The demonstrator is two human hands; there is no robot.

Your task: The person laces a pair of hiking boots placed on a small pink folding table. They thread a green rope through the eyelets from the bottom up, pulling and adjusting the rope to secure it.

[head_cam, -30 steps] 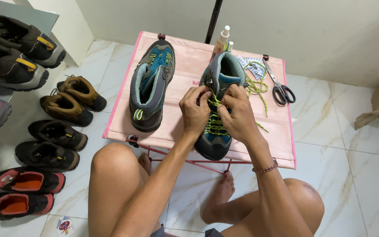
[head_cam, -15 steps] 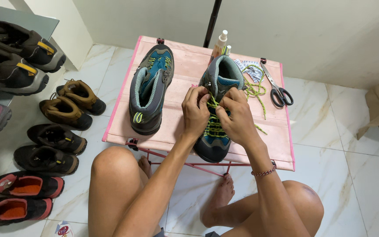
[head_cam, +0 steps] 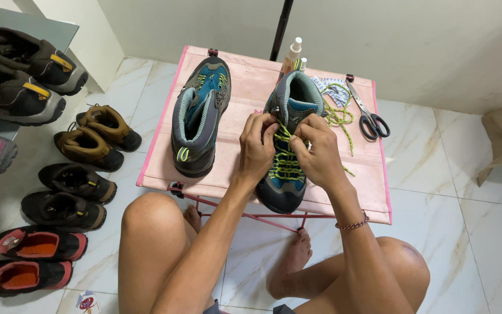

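Both hands meet over the upper eyelets of a grey and teal hiking boot point(head_cam: 289, 145) that lies on the pink surface point(head_cam: 251, 87) directly under them. The left hand point(head_cam: 258, 148) and right hand point(head_cam: 318, 151) each have fingers closed in a pinch on the yellow-green lace point(head_cam: 286, 166). The lace looks thin, soft and limp, best taken near the eyelet; the boot seems stiff and fairly heavy, steady under pulling. Beyond the right hand lie scissors point(head_cam: 368, 116); left of the left hand rests the matching boot point(head_cam: 200, 113).
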